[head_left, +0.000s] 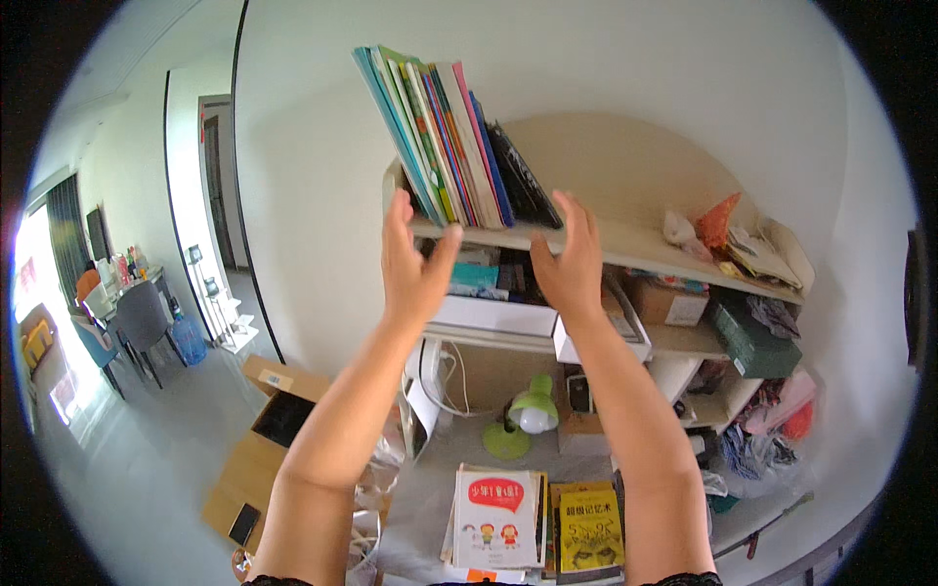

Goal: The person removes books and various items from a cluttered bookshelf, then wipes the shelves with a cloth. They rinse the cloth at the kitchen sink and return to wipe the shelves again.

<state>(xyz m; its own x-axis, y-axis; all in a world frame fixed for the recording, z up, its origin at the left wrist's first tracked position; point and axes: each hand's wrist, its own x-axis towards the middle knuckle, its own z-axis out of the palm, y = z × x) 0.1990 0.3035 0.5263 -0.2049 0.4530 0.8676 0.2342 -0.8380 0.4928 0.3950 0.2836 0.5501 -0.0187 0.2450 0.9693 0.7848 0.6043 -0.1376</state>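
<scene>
Both my arms reach up toward the top shelf [635, 242] of a pale shelving unit. A row of thin books [440, 146] stands there, leaning to the left, with a dark flat book or folder [520, 176] slanting against its right end. My left hand [415, 264] is raised at the lower left of the row, thumb and fingers apart. At the row's lower right is my right hand [572, 259], also spread and holding nothing. Whether either hand touches the shelf edge cannot be told. White trays [498, 315] with assorted items sit just below the hands.
On the desk below lie a white book [498, 523] atop a pile, a yellow book [590, 527] and a green lamp [532, 405]. An opened cardboard box [230, 483] stands at left, a phone [244, 524] on its flap. Bags and a green box [752, 332] fill the right shelves.
</scene>
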